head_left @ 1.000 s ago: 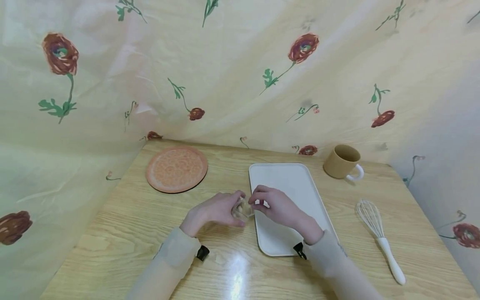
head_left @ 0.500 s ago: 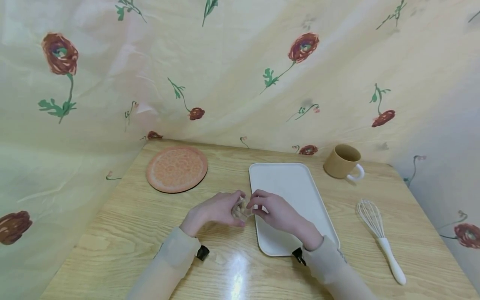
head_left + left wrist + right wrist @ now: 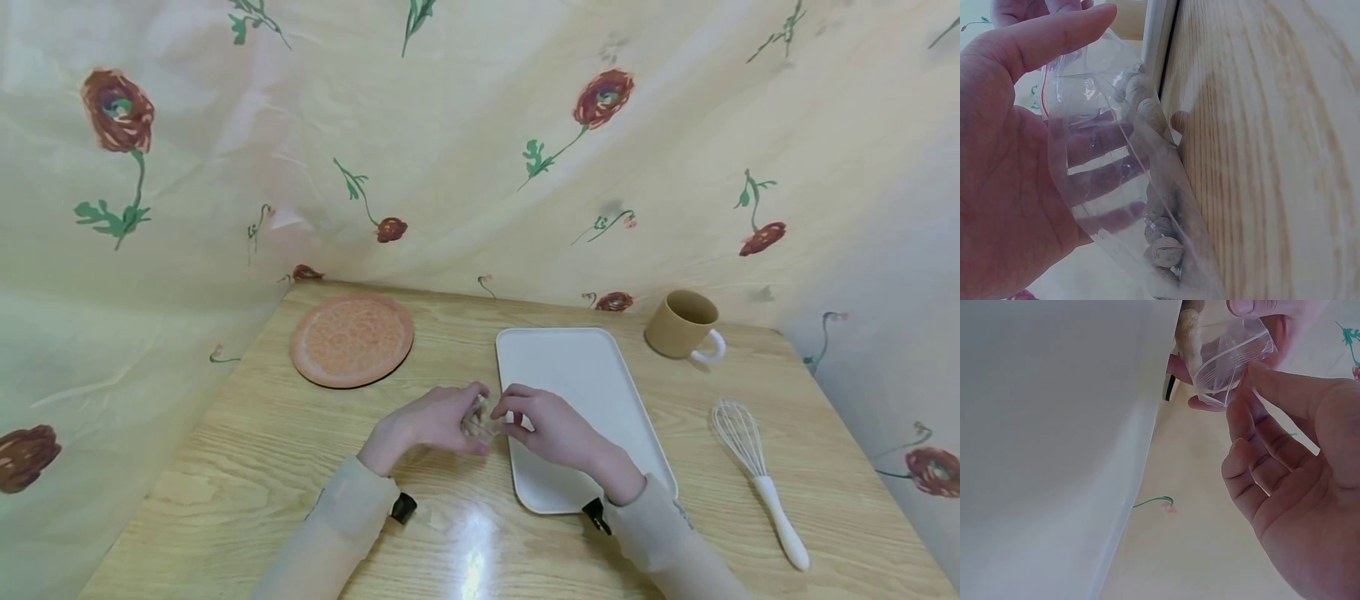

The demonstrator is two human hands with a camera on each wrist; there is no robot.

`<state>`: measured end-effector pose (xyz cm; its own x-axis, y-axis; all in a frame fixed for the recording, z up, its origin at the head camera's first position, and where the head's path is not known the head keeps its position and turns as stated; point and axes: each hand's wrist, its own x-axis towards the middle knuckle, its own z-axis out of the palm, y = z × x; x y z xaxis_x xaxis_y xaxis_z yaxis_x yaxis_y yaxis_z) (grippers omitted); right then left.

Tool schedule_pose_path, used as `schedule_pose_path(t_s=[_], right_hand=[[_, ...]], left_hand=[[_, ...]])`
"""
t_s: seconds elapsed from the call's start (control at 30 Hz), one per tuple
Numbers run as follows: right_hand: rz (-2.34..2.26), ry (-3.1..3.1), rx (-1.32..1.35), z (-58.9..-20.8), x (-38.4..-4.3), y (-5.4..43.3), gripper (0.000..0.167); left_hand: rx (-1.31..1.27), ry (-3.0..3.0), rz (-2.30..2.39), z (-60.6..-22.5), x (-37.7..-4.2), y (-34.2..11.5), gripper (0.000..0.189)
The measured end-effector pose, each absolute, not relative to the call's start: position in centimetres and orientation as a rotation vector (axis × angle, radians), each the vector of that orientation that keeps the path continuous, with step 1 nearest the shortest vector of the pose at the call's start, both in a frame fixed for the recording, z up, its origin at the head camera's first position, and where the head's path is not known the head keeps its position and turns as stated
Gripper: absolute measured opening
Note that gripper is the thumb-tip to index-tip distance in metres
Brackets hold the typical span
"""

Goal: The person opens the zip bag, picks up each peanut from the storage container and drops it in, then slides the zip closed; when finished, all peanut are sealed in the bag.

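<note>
A small clear zip-top plastic bag (image 3: 1097, 150) holds several pale brown, nut-like pieces (image 3: 1163, 250); their exact kind is hard to tell. My left hand (image 3: 431, 419) grips the bag just left of the white tray, fingers behind the plastic and thumb across its near side. At the bag's mouth, the thumb and forefinger of my right hand (image 3: 553, 423) pinch the edge beside the zip strip (image 3: 1229, 359). The right hand's other fingers curl loosely, over the tray's left part in the head view.
A white rectangular tray (image 3: 573, 358) lies under and beyond the right hand. Back left is a round orange patterned mat (image 3: 352, 340). A tan mug (image 3: 678, 327) with a white handle stands back right, and a whisk (image 3: 759, 471) lies at the right.
My right hand has shifted slightly left and down along the bag's mouth, still at its edge. The left hand keeps its hold on the bag in nearly the same place.
</note>
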<state>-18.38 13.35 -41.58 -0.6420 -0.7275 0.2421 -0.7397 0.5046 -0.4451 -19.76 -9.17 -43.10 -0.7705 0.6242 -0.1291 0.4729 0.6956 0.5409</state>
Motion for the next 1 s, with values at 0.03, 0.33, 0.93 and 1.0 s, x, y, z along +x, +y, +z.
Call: schedule_pose_path(t_s=[0.03, 0.33, 0.93, 1.0], right_hand=[[0.82, -2.703, 1.322, -41.6, -18.3, 13.3, 0.017], [0.822, -2.715, 1.279, -41.2, -18.0, 13.2, 0.014], [0.991, -2.801, 0.995, -40.5, -17.3, 11.6, 0.007], [0.996, -2.803, 0.949, -40.4, -17.4, 11.2, 0.006]], left_hand=[[0.867, 2.604, 0.706, -43.1, -19.8, -9.2, 0.078], [0.853, 2.617, 0.721, -43.1, -19.6, -9.2, 0.078], [0.798, 2.751, 0.821, -43.5, -19.9, -8.8, 0.078], [0.801, 2.767, 0.83, -43.4, -19.9, -8.8, 0.078]])
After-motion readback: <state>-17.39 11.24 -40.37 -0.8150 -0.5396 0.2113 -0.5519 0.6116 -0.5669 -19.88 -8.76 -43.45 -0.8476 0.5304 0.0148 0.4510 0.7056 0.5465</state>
